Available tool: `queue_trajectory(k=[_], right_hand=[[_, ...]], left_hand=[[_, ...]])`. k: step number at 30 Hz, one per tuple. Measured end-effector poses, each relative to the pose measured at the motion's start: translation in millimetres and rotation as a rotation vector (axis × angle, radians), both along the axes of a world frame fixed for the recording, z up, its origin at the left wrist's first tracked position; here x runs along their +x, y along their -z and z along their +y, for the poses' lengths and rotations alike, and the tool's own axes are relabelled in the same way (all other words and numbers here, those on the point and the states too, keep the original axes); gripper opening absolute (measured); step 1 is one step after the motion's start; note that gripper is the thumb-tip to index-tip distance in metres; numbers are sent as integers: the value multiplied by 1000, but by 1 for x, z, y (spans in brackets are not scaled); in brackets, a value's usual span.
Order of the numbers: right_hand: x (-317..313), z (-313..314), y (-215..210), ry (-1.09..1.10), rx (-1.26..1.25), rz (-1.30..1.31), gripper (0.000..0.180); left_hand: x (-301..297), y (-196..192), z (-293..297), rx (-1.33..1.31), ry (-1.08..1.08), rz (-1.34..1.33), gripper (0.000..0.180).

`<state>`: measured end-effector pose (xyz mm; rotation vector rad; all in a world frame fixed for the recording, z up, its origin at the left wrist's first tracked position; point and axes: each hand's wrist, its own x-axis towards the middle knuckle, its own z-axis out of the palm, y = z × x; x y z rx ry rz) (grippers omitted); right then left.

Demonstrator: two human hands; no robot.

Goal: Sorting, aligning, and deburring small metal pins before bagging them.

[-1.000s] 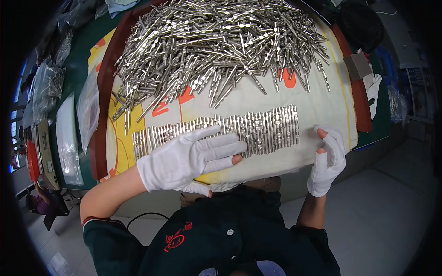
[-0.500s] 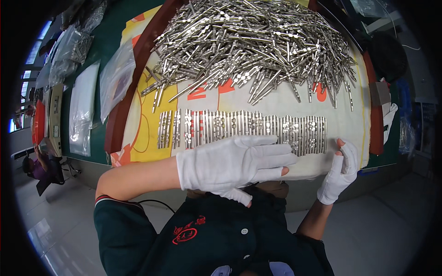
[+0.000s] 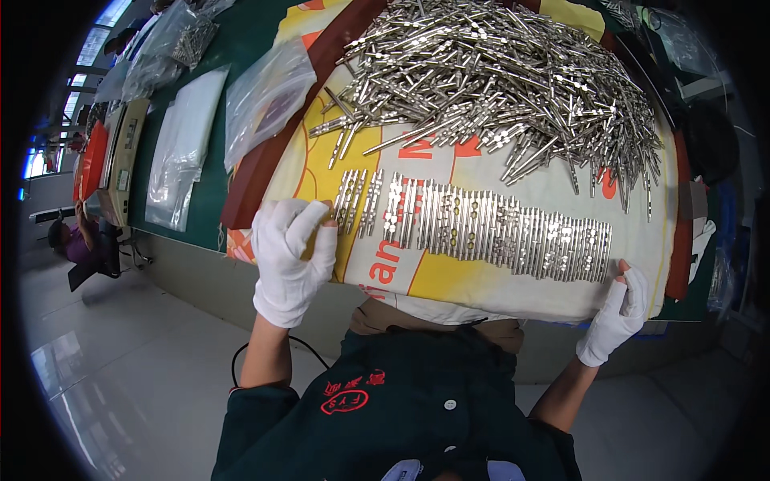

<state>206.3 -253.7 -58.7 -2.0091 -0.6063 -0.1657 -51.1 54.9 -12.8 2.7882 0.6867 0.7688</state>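
Head view: your left hand [image 3: 293, 260] has swung off the row of metal rods [image 3: 481, 228] to its left end, leaving the row uncovered on the cloth [image 3: 513, 301]; your right hand [image 3: 616, 317] flanks the other end. Both curl narrow; whether either grips, can't tell.

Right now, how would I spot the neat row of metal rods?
On the printed cloth, find the big tangled pile of metal rods. Nearer the person, between the gloved left hand and right hand, is the row. Its rods lie side by side, not criss-crossed.
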Motion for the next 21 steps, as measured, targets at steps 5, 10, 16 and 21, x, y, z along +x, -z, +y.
queue_trajectory(k=[5,10,16,21], right_hand=[[-2,1,2,-2,-16,-4,27],[-2,0,5,-8,-19,-24,25],[-2,1,3,6,-63,-26,22],[0,1,5,-8,-49,-40,22]], left_hand=[[-6,9,0,-4,-48,-6,26],[-2,15,1,7,-86,17,29],[8,17,-3,35,-113,25,26],[16,16,-12,25,-74,49,30]])
